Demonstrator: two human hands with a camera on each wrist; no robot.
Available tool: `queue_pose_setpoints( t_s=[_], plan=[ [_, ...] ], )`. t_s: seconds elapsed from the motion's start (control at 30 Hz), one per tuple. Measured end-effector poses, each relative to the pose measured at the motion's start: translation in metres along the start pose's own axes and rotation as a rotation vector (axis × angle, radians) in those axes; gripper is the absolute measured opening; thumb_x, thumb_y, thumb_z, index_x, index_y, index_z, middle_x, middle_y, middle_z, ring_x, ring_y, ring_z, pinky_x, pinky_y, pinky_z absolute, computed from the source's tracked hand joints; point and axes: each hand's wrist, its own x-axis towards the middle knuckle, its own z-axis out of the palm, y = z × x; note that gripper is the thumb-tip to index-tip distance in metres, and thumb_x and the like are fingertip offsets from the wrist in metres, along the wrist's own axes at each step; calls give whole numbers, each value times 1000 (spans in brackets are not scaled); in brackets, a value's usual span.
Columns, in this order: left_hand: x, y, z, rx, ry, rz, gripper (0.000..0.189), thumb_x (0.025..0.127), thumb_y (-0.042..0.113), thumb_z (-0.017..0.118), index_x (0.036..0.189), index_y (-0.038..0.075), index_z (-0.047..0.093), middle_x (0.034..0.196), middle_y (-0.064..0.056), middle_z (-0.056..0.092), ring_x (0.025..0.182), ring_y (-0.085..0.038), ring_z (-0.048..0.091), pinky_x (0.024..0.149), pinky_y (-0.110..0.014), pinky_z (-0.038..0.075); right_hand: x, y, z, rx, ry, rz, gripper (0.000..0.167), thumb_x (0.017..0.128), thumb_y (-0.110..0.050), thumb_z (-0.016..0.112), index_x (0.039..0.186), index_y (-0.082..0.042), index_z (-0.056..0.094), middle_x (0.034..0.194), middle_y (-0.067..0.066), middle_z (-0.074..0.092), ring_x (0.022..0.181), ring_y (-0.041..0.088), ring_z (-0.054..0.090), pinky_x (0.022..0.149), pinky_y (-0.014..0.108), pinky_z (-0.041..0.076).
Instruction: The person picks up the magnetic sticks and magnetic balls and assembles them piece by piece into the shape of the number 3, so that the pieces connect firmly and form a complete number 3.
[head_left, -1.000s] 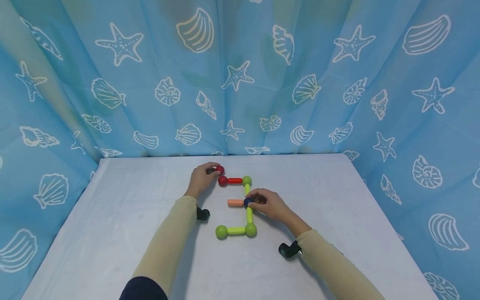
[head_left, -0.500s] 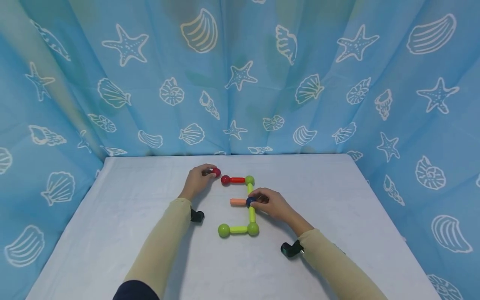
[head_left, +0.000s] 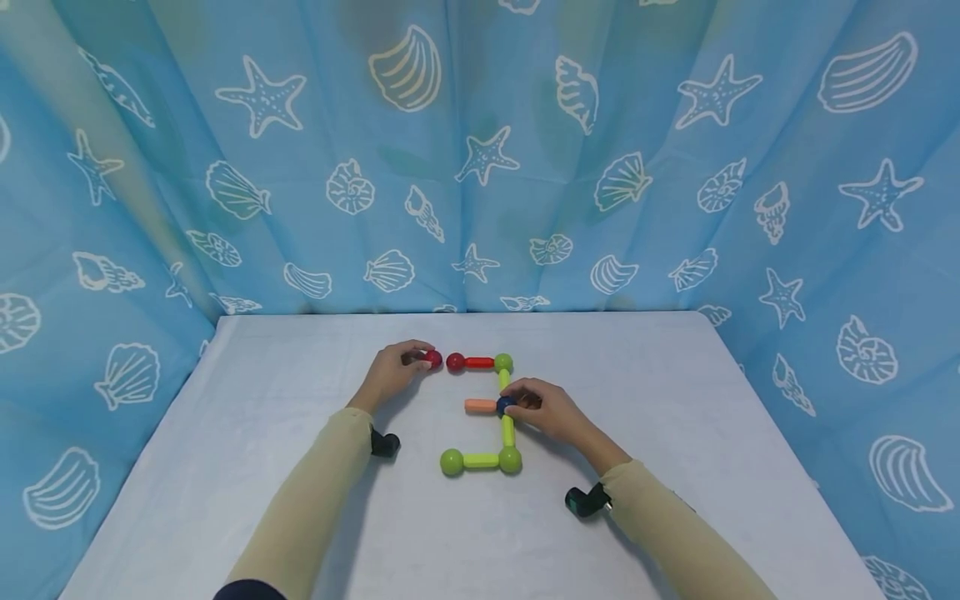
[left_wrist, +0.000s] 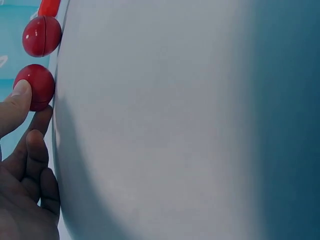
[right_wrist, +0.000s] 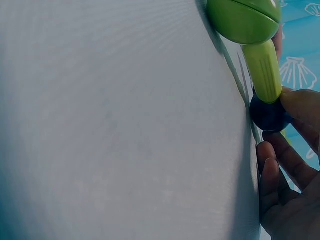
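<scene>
My left hand [head_left: 392,372] pinches a loose red ball [head_left: 432,359] between thumb and fingers. Just right of it, with a small gap, sits a second red ball [head_left: 455,362] at the end of a red rod [head_left: 480,362]. That rod joins a green ball [head_left: 503,362] at the far corner of a ball-and-rod figure on the table. At the figure's middle, my right hand [head_left: 553,410] pinches a dark blue ball [head_left: 506,406], from which an orange rod [head_left: 480,406] points left. Both red balls [left_wrist: 42,36] appear close together in the left wrist view.
Nearer me, a yellow-green rod [head_left: 508,431] runs to a green ball [head_left: 510,460]; another rod [head_left: 482,460] leads left to an end green ball [head_left: 452,462]. A white cloth covers the table [head_left: 300,350]. A blue shell-print curtain [head_left: 480,208] hangs behind and at the sides.
My left hand has carried its red ball from just behind the end red ball round to its left side. My right hand has stayed on the blue ball. The view has shifted slightly.
</scene>
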Motion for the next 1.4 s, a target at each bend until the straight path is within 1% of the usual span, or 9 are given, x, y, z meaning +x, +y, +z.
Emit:
queue_pose_setpoints(
  t_s=[0.17,0.33,0.53,0.73,0.97,1.27,1.4],
  plan=[
    [-6,-2,-2,9,-17,14,33,97,17,71,130,19,68,127,-9,67,114,-29,58,104,-47,46,0,-1,1,4,5,4,25,94,-21,75,118,-22,71,102,-5,65,89,15,59,82,33,51],
    [-11,-2,-1,1,-32,22,33,96,15,72,129,18,68,125,-8,67,115,-28,59,103,-46,47,1,-1,1,2,8,7,25,93,-22,75,118,-21,71,101,-5,66,89,15,59,82,33,51],
    [-17,-3,1,-7,-52,33,33,94,14,74,126,18,69,120,-4,68,113,-25,60,102,-45,48,1,2,2,8,10,-2,25,93,-22,76,118,-21,71,101,-5,65,88,15,58,81,32,50],
    [-26,-1,2,3,-83,65,33,93,13,75,125,19,70,117,-4,69,113,-24,61,101,-44,49,1,2,3,13,17,-8,25,93,-20,76,118,-20,71,100,-5,66,88,15,59,81,32,51],
    [-35,1,6,-11,-92,93,32,92,13,76,123,20,71,112,0,69,106,-21,60,97,-41,50,1,1,3,11,17,-7,25,93,-20,76,118,-20,71,100,-5,65,88,15,58,81,33,50],
    [-43,5,12,-14,-120,85,32,91,17,77,122,24,72,109,5,69,105,-18,60,97,-41,50,3,3,3,12,16,-16,25,93,-21,75,118,-20,71,100,-5,65,88,15,58,81,33,50],
    [-46,5,13,-28,-137,96,32,91,17,78,121,25,72,108,6,69,104,-17,60,97,-41,50,3,3,3,9,13,-17,25,94,-21,75,118,-19,71,100,-5,65,88,16,58,80,33,50]
  ],
)
